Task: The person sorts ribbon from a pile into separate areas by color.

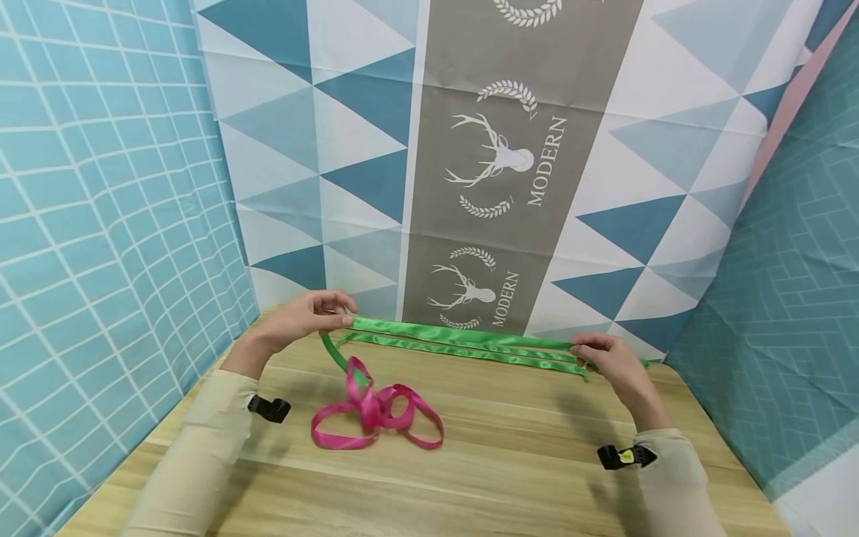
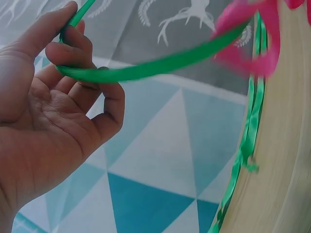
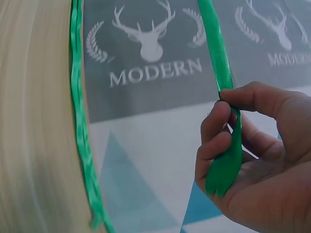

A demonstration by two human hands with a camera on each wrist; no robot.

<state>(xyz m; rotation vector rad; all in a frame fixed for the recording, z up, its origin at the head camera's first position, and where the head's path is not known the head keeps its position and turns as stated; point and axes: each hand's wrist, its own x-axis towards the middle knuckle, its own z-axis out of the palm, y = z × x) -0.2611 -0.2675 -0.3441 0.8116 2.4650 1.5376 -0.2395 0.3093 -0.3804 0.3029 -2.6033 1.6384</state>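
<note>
A shiny green ribbon (image 1: 463, 334) stretches nearly straight between the two hands, raised above the back of the table. My left hand (image 1: 295, 321) pinches it between thumb and forefinger. Beyond that pinch, a slack green length (image 2: 155, 65) crosses the curled fingers and runs toward a loosely looped pink ribbon (image 1: 370, 412), which is partly blurred in the left wrist view. With thumb and fingertips, my right hand (image 1: 616, 365) pinches the other side. Its cut tail (image 3: 226, 167) hangs against the palm in the right wrist view.
More green ribbon strips (image 1: 463, 353) lie along the far edge of the wooden table (image 1: 470, 462), one with a small knotted end (image 2: 250, 165). Behind stands a patterned cloth (image 1: 362, 179) with deer heads. Blue gridded cloth (image 1: 101, 224) closes the left side, teal cloth (image 1: 772, 298) the right.
</note>
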